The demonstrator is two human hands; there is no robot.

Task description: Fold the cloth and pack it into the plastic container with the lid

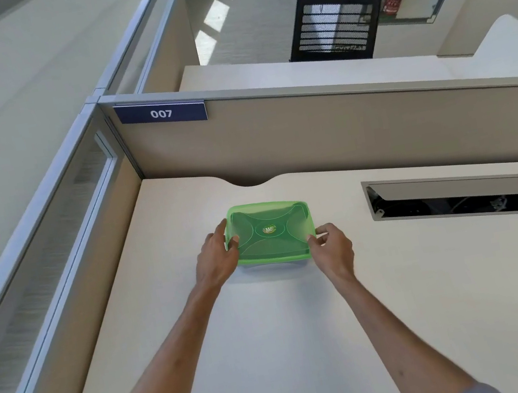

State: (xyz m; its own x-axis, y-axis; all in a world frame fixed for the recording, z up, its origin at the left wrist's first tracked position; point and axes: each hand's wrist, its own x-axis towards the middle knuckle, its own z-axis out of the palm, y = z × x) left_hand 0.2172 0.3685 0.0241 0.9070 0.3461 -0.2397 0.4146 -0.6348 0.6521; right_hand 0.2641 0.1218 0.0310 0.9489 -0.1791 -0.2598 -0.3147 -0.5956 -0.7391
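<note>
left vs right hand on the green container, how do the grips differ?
Left hand wraps the green container's left edge, thumb on the lid, fingers reaching along the side. Right hand sits at the near right corner, fingers curled, only fingertips touching the rim. Left hand reaches farther toward the partition; right hand stays nearer. Both are bare and hold the closed container on the desk.

Green lidded container (271, 232) (translucent) — closed, flat
</note>
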